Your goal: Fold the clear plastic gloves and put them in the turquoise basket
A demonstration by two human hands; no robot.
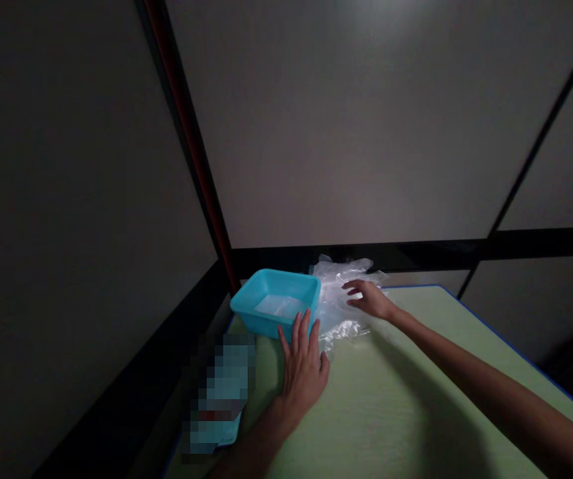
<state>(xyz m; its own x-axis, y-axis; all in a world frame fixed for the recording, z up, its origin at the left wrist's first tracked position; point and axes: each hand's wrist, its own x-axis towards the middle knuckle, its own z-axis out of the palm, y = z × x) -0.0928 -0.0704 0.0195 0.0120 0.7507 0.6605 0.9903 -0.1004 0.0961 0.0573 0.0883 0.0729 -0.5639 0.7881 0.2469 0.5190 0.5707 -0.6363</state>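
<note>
A turquoise plastic tub (272,297) stands at the far left of the green table (391,412), with something pale and flat inside it. Beside it on the right lies a heap of clear plastic bags (339,293). My left hand (304,366) rests flat on the table with fingers stretched out, fingertips touching the tub's near right corner. My right hand (369,299) reaches onto the plastic heap, fingers extended and lying on the bags, gripping nothing that I can see.
The table has a blue edge (516,352) on the right and stands in a corner of grey panel walls with dark frames. A blurred blue object (219,399) lies at the table's near left edge. The room is dim.
</note>
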